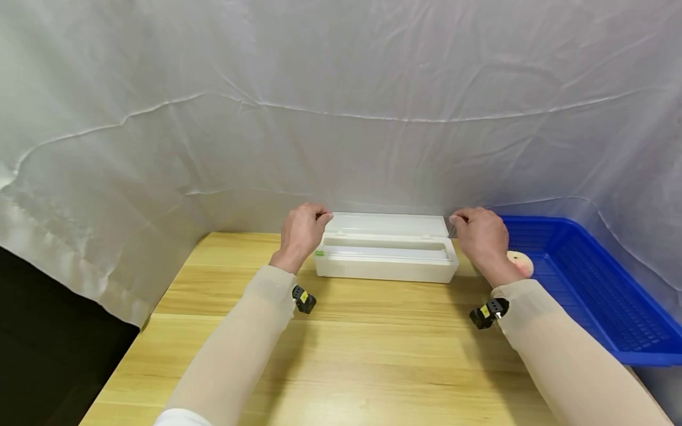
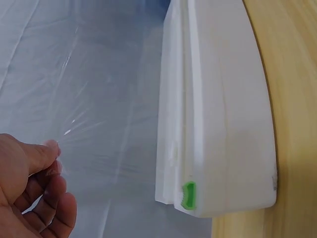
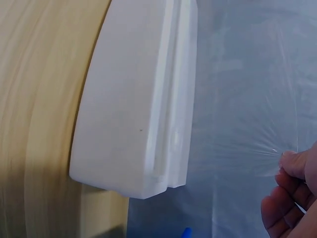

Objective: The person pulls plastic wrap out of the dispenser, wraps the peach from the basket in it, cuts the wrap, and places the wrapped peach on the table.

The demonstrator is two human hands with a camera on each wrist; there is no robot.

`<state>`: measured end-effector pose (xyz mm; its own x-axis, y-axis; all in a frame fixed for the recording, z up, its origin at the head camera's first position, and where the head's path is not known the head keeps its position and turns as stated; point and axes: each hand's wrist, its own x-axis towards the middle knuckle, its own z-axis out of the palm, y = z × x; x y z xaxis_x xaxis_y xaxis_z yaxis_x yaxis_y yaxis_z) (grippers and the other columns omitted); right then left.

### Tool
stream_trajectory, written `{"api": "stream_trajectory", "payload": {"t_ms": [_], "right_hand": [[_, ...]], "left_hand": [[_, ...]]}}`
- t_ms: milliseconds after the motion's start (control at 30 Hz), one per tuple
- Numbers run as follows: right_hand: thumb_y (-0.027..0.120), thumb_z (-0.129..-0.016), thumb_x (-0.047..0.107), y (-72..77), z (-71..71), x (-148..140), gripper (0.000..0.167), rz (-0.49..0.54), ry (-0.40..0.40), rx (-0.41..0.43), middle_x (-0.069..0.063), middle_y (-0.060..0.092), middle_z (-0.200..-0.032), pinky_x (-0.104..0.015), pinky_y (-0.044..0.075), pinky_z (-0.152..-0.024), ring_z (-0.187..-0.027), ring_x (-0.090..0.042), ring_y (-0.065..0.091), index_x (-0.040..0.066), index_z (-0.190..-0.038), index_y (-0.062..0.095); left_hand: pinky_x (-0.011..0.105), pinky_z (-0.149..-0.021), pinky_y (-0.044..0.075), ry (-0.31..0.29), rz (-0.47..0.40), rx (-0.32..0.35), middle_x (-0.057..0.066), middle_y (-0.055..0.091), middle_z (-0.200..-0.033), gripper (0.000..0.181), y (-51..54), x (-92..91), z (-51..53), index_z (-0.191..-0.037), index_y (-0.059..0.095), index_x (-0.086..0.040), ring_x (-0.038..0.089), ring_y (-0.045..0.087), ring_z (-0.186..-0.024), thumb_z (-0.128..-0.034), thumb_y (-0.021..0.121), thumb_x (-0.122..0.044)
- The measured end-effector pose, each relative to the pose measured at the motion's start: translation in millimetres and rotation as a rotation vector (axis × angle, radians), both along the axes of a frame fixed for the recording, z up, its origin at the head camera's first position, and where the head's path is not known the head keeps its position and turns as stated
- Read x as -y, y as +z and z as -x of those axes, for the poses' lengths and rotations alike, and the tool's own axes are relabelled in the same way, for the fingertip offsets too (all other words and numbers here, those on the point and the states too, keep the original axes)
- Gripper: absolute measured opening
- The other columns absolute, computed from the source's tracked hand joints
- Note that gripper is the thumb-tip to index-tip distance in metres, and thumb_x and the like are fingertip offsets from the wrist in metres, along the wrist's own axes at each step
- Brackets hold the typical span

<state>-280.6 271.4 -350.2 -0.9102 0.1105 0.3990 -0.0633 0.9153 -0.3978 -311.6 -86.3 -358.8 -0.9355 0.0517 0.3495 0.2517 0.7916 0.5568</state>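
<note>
A long white cling film dispenser [image 1: 386, 271] stands at the table's back with its lid [image 1: 383, 225] tipped back. A small green cutter slider [image 2: 188, 195] sits at its left end. Clear cling film [image 3: 267, 141] spreads between my two hands, creased where it is pinched. My left hand [image 1: 302, 232] pinches it between thumb and fingertip, above and just left of the box. At the box's right end, my right hand [image 1: 483, 236] pinches the other side in the same way. The film is nearly invisible in the head view; how it meets the box cannot be made out.
A blue plastic basket [image 1: 572, 234] lies on the right, beyond my right forearm. Inside it, a round pale-and-pink object [image 1: 521, 264] is partly hidden by my wrist. Grey cloth [image 1: 341, 154] hangs behind the wooden table [image 1: 362, 349].
</note>
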Motion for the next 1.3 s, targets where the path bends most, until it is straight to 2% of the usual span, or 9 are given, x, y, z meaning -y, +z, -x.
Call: {"api": "stream_trajectory", "payload": {"t_ms": [167,467,633,767,933,1133,1233,1300], "right_hand": [[0.061,-0.108,0.027,5.5,-3.7,2,0.028,0.037,-0.007,-0.054,-0.023,0.072,-0.112,-0.065,0.051,-0.09,-0.104,-0.048,0.066,0.006,-0.115,0.079],[0.06,-0.108,0.026,20.1,-9.1,2,0.029,0.108,-0.044,-0.138,-0.023,0.072,-0.11,-0.063,0.049,-0.093,-0.104,-0.047,0.065,0.004,-0.114,0.079],[0.062,-0.107,0.025,26.0,-11.4,4,0.028,0.144,-0.05,-0.201,-0.023,0.072,-0.105,-0.06,0.048,-0.09,-0.099,-0.044,0.065,0.002,-0.111,0.079],[0.065,-0.106,0.024,30.1,-12.6,6,0.026,0.169,-0.047,-0.271,-0.022,0.072,-0.1,-0.055,0.047,-0.085,-0.094,-0.042,0.065,0.002,-0.107,0.079],[0.065,-0.106,0.025,37.0,-15.1,10,0.027,0.203,-0.051,-0.33,-0.021,0.072,-0.098,-0.043,0.042,-0.078,-0.089,-0.038,0.064,0.002,-0.105,0.08],[0.066,-0.106,0.025,48.0,-20.8,15,0.028,0.25,-0.051,-0.377,-0.021,0.072,-0.097,-0.036,0.041,-0.078,-0.088,-0.034,0.063,0.001,-0.106,0.08],[0.067,-0.105,0.026,53.6,-24.4,17,0.028,0.269,-0.061,-0.394,-0.02,0.073,-0.098,-0.033,0.041,-0.078,-0.086,-0.027,0.062,0.002,-0.107,0.081],[0.067,-0.105,0.028,56.5,-26.2,17,0.029,0.291,-0.069,-0.39,-0.019,0.073,-0.1,-0.03,0.041,-0.077,-0.082,-0.014,0.059,0.003,-0.108,0.081]], "left_hand": [[0.04,-0.076,0.057,0.005,-0.032,-0.028,0.003,0.076,-0.106,0.022,7.3,-1.5,-4.2,-0.111,0.08,-0.017,0.022,0.07,-0.092,-0.1062,0.065,-0.032],[0.04,-0.076,0.058,0.003,-0.098,-0.115,0.004,0.075,-0.103,0.022,21.2,-5.8,-11.1,-0.109,0.081,-0.015,0.022,0.07,-0.092,-0.1051,0.067,-0.031],[0.039,-0.076,0.058,0.005,-0.137,-0.137,0.005,0.074,-0.103,0.021,29.6,-7.0,-13.2,-0.109,0.081,-0.014,0.022,0.07,-0.091,-0.1045,0.069,-0.03],[0.038,-0.075,0.057,0.011,-0.165,-0.159,0.006,0.073,-0.102,0.02,36.0,-7.1,-14.3,-0.11,0.081,-0.013,0.022,0.069,-0.089,-0.1042,0.069,-0.028],[0.035,-0.07,0.056,0.014,-0.197,-0.191,0.006,0.071,-0.099,0.019,44.5,-6.8,-18.9,-0.11,0.081,-0.011,0.021,0.067,-0.083,-0.104,0.07,-0.026],[0.033,-0.069,0.054,0.024,-0.249,-0.22,0.005,0.069,-0.096,0.018,54.1,-6.5,-25.0,-0.107,0.082,-0.011,0.021,0.064,-0.08,-0.1033,0.071,-0.024],[0.033,-0.07,0.054,0.024,-0.274,-0.234,0.005,0.07,-0.096,0.017,58.7,-6.7,-27.2,-0.106,0.082,-0.011,0.021,0.064,-0.082,-0.1029,0.071,-0.023],[0.033,-0.071,0.054,0.022,-0.291,-0.248,0.006,0.07,-0.097,0.016,61.5,-6.6,-28.2,-0.106,0.082,-0.01,0.021,0.064,-0.082,-0.1026,0.072,-0.022]]}}
